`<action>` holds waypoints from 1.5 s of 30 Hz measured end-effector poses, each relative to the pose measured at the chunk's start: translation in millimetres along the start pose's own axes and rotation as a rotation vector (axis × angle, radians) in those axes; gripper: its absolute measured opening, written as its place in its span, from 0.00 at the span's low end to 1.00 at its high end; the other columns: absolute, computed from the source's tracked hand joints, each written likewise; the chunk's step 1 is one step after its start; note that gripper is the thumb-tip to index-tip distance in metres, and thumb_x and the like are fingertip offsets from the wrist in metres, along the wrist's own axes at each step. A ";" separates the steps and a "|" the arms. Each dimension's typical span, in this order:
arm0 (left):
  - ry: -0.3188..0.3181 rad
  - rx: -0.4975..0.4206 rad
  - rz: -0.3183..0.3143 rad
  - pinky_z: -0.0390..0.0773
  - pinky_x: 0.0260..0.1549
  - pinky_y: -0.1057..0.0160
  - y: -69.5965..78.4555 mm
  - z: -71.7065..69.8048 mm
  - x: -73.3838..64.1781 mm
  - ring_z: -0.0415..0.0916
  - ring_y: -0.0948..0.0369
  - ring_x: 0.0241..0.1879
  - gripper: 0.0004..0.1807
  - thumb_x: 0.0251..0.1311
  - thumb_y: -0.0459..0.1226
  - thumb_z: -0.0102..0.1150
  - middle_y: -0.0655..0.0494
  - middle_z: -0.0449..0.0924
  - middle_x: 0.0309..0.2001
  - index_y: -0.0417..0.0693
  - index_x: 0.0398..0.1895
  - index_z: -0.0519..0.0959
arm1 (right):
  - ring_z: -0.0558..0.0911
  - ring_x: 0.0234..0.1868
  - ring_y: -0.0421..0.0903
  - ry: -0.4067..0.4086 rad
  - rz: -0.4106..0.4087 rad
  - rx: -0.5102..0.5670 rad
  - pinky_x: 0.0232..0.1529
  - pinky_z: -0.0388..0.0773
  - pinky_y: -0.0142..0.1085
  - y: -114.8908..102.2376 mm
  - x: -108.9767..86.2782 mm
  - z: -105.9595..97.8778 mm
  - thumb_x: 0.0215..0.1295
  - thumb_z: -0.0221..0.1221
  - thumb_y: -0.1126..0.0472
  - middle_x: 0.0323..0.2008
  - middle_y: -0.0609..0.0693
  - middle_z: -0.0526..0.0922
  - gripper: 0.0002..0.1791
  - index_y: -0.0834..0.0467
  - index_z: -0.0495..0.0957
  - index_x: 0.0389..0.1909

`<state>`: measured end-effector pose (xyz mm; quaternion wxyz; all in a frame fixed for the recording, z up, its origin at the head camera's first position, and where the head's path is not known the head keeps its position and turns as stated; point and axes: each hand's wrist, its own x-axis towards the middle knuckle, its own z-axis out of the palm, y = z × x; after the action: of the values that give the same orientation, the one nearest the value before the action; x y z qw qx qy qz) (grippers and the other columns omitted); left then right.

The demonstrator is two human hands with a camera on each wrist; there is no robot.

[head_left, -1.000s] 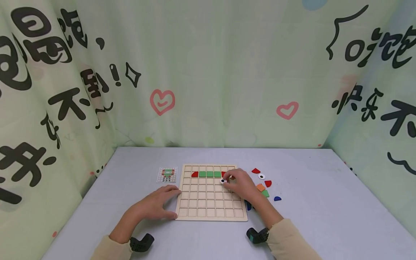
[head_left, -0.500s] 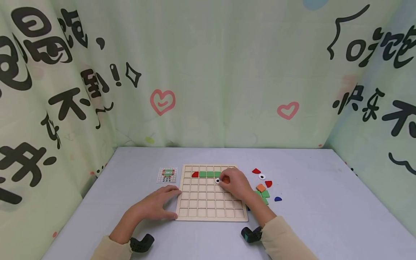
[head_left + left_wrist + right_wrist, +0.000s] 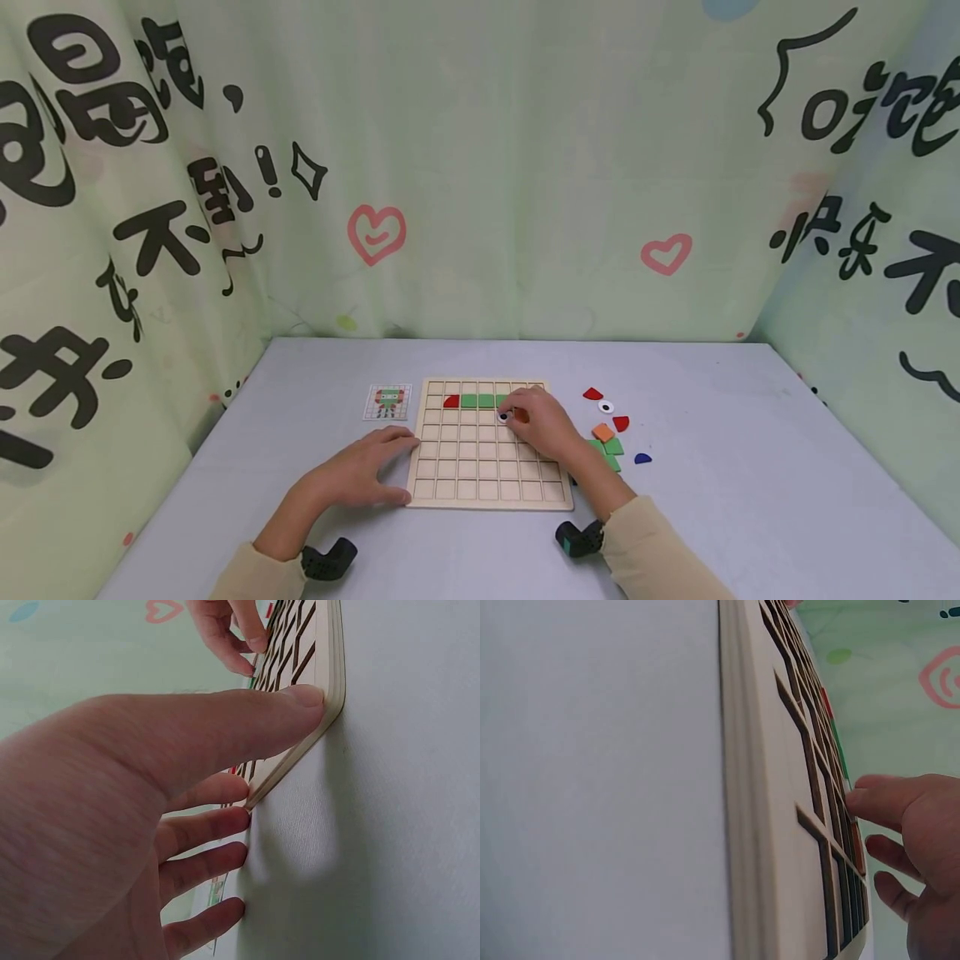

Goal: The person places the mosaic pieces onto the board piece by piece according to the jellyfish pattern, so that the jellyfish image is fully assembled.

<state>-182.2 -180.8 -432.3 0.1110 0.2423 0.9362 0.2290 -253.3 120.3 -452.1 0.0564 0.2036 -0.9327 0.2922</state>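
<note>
A wooden grid board [image 3: 477, 472] lies on the table. My left hand [image 3: 362, 472] rests at its left edge, thumb on the near corner and fingertips along the side; the left wrist view shows the thumb [image 3: 300, 701] on the rim. In its upper rows, my right hand [image 3: 546, 427] pinches a small round white eye piece [image 3: 503, 417] with a black pupil, low over the second row. Above it, a red quarter-round piece [image 3: 452, 402] and green square tiles [image 3: 478, 401] form a row, its right end covered by the hand. In the right wrist view the fingertips meet the grid.
A picture card [image 3: 387, 402] of a green and red figure lies left of the board. To the right are loose pieces: another eye piece [image 3: 606, 407], red pieces [image 3: 592, 393], an orange one [image 3: 602, 432], green tiles [image 3: 613, 447] and a blue half-round [image 3: 642, 458].
My right hand has moved slightly left with the eye piece, from below the row's red right end to below the last green tile. The left hand stays in place.
</note>
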 end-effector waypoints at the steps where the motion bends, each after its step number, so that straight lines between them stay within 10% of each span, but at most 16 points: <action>1: -0.001 0.002 -0.002 0.64 0.65 0.40 -0.1 0.2 0.4 0.59 0.45 0.70 0.40 0.51 0.49 0.70 0.48 0.63 0.69 0.49 0.67 0.68 | 0.76 0.47 0.44 0.000 0.004 -0.002 0.51 0.77 0.41 -0.2 0.1 0.0 0.60 0.63 0.66 0.47 0.47 0.84 0.09 0.50 0.86 0.37; 45: 0.003 0.006 0.010 0.65 0.65 0.42 -4.0 2.7 1.2 0.59 0.46 0.70 0.40 0.51 0.50 0.70 0.48 0.63 0.69 0.51 0.68 0.68 | 0.77 0.47 0.51 0.085 0.157 -0.011 0.45 0.79 0.43 36.3 -28.9 -39.7 0.60 0.65 0.60 0.49 0.53 0.84 0.11 0.55 0.84 0.45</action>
<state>-184.0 -182.3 -436.7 0.1078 0.2472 0.9358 0.2270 -242.6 179.9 -445.0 0.0740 0.1172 -0.9442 0.2988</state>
